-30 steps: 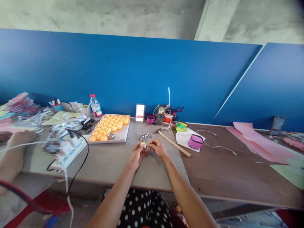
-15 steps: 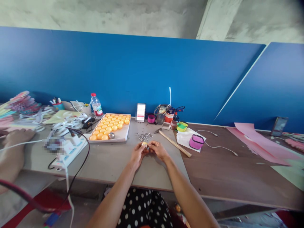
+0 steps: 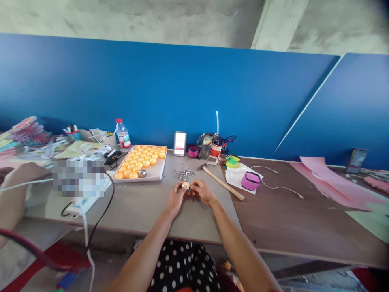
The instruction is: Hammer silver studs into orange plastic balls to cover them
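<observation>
Right of the tray [image 3: 154, 172], the left hand [image 3: 176, 198] has its fingers clamped on a partly silvered ball [image 3: 185, 185], the right hand [image 3: 203, 192] beside it has fingers whose grip I can't tell, and with one silvery ball [image 3: 142, 173] among the tray's many plain orange balls [image 3: 138, 164], most looks undone.

Balls [image 3: 146, 163] smooth and glossy; bits [image 3: 185, 175] shiny metal; handle [image 3: 224, 183] bare matt wood; bottle [image 3: 123, 134] clear plastic; wall [image 3: 121, 20] rough concrete.

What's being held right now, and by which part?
The left hand holds an orange ball, partly silver-covered, by its side; whether the right hand pinches anything cannot be told.
</observation>
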Demonstrator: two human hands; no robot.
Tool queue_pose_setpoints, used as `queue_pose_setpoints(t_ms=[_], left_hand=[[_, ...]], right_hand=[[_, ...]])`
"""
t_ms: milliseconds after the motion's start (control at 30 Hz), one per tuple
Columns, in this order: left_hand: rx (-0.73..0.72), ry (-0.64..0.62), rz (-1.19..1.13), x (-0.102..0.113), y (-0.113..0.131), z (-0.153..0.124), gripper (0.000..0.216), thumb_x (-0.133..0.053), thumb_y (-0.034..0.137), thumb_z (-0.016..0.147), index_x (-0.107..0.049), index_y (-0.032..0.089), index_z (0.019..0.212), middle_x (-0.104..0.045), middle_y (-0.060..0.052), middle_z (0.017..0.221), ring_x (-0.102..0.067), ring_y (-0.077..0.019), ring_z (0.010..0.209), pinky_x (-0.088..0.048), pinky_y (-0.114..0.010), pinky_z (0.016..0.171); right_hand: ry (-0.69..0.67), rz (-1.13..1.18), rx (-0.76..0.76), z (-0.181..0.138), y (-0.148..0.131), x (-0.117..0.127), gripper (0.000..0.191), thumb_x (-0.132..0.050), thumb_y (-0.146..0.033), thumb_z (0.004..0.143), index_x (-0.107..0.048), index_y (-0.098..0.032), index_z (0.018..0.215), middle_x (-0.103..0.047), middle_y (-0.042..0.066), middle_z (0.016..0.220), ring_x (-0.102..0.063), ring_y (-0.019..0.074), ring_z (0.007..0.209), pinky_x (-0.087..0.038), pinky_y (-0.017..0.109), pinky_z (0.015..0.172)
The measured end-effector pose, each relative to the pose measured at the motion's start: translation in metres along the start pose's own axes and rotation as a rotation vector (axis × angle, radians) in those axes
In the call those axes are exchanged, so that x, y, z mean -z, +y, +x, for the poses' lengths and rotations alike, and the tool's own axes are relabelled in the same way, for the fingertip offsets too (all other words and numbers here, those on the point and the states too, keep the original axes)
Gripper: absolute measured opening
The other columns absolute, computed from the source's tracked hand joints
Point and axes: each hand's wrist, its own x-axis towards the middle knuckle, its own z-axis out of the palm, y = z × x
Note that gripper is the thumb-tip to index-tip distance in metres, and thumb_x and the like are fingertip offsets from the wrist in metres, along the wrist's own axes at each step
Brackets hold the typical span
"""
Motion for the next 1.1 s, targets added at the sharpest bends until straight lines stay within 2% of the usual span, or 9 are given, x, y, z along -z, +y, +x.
queue_pose_setpoints(t_ms=[267, 333, 400, 467, 533, 600, 733, 933, 1100], left_hand=[[0.082, -0.056, -0.096, -0.005, 0.009, -0.004, 0.034, -0.071, 0.037, 0.062, -0.062, 0.014, 0.086, -0.065, -0.003, 0.075, -0.058, -0.0104, 0.056, -0.046, -0.023, 0.057], [0.117, -0.074, -0.143, -0.006, 0.013, -0.006, 0.033, -0.071, 0.038, 0.062, -0.062, 0.013, 0.082, -0.065, -0.003, 0.074, -0.058, -0.0097, 0.056, -0.045, -0.023, 0.057], [0.140, -0.045, -0.191, -0.007, 0.017, -0.007, 0.032, -0.071, 0.037, 0.062, -0.062, 0.014, 0.081, -0.064, -0.002, 0.071, -0.058, -0.0093, 0.054, -0.046, -0.023, 0.058], [0.156, -0.013, -0.241, -0.006, 0.020, -0.007, 0.031, -0.071, 0.036, 0.062, -0.060, 0.015, 0.082, -0.063, 0.000, 0.069, -0.059, -0.0098, 0.055, -0.047, -0.024, 0.059], [0.157, -0.012, -0.278, -0.005, 0.022, -0.008, 0.031, -0.071, 0.033, 0.063, -0.058, 0.017, 0.086, -0.063, 0.001, 0.068, -0.060, -0.0109, 0.057, -0.047, -0.025, 0.061], [0.149, -0.015, -0.311, -0.005, 0.024, -0.008, 0.029, -0.070, 0.032, 0.065, -0.057, 0.018, 0.088, -0.063, 0.001, 0.068, -0.061, -0.0117, 0.059, -0.048, -0.026, 0.063], [0.156, -0.005, -0.375, -0.004, 0.024, -0.008, 0.025, -0.068, 0.030, 0.068, -0.055, 0.017, 0.084, -0.063, 0.000, 0.067, -0.063, -0.0140, 0.062, -0.049, -0.030, 0.067], [0.167, -0.032, -0.401, -0.002, 0.022, -0.006, 0.025, -0.067, 0.034, 0.069, -0.055, 0.014, 0.079, -0.065, -0.005, 0.077, -0.063, -0.0158, 0.068, -0.050, -0.033, 0.070], [0.184, 0.020, -0.432, -0.001, 0.024, -0.005, 0.031, -0.062, 0.044, 0.072, -0.053, 0.014, 0.071, -0.061, -0.002, 0.066, -0.059, -0.0115, 0.056, -0.050, -0.030, 0.065]], right_hand=[[0.029, -0.061, 0.074, 0.003, 0.003, -0.001, 0.026, -0.063, -0.039, 0.063, -0.046, -0.020, 0.068, -0.047, -0.006, 0.052, -0.041, 0.0078, 0.047, -0.031, 0.021, 0.048], [0.119, -0.090, 0.171, 0.005, 0.000, 0.005, 0.025, -0.057, -0.043, 0.067, -0.048, -0.020, 0.069, -0.046, -0.005, 0.053, -0.041, 0.0090, 0.049, -0.033, 0.022, 0.050], [0.364, -0.216, 0.305, 0.006, -0.004, 0.016, 0.023, -0.049, -0.043, 0.072, -0.051, -0.020, 0.072, -0.048, -0.003, 0.057, -0.044, 0.0117, 0.054, -0.036, 0.025, 0.055], [0.667, -0.501, 0.394, 0.004, -0.007, 0.032, 0.021, -0.047, -0.037, 0.073, -0.055, -0.018, 0.075, -0.055, 0.004, 0.072, -0.050, 0.0163, 0.069, -0.038, 0.029, 0.065], [0.960, -0.827, 0.341, 0.000, -0.008, 0.048, 0.021, -0.047, -0.029, 0.072, -0.059, -0.016, 0.084, -0.057, 0.011, 0.091, -0.050, 0.0219, 0.086, -0.036, 0.034, 0.076], [1.120, -1.081, 0.183, -0.005, -0.006, 0.060, 0.031, -0.049, -0.023, 0.071, -0.059, -0.016, 0.099, -0.056, 0.015, 0.101, -0.048, 0.0267, 0.095, -0.031, 0.039, 0.081], [1.086, -1.353, 0.027, -0.010, 0.003, 0.069, 0.030, -0.047, -0.018, 0.073, -0.060, -0.013, 0.100, -0.059, 0.017, 0.094, -0.049, 0.0279, 0.091, -0.027, 0.041, 0.079], [1.063, -1.413, 0.063, -0.009, 0.008, 0.066, 0.027, -0.039, -0.015, 0.077, -0.062, -0.016, 0.090, -0.060, 0.015, 0.087, -0.050, 0.0246, 0.083, -0.026, 0.038, 0.073], [1.020, -1.359, 0.203, -0.009, 0.001, 0.058, 0.028, -0.038, -0.017, 0.080, -0.061, -0.017, 0.095, -0.059, 0.015, 0.091, -0.048, 0.0260, 0.090, -0.025, 0.038, 0.077]])
